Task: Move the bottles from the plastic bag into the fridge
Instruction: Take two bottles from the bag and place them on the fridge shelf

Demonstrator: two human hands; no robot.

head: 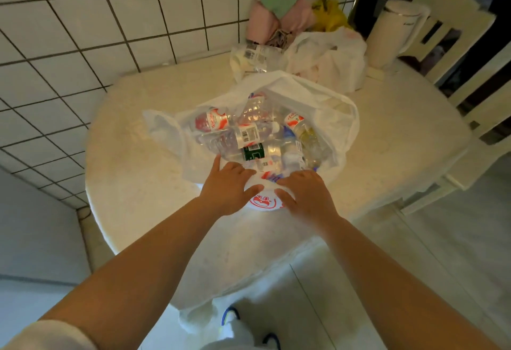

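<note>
table (pixel 132 172): round, pale | near edge: plastic bag (pixel 326 117) of bottles (pixel 237 131) | far edge: second white bag (pixel 331 59), clear wrapped pack (pixel 254 56), white kettle (pixel 387 31)

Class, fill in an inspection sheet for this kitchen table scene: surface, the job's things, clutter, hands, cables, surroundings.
Surface: pale round table, against a tiled wall.
Job's things: open plastic bag on the table, full of bottles lying jumbled; fridge not in view.
Clutter: second white bag, pink bag, yellow bag, white kettle at the far edge.
Hands: left hand and right hand rest on the bag's near edge, fingers bent over the plastic.
Cables: nothing seen.
Surroundings: white chair at right; pale floor.
</note>
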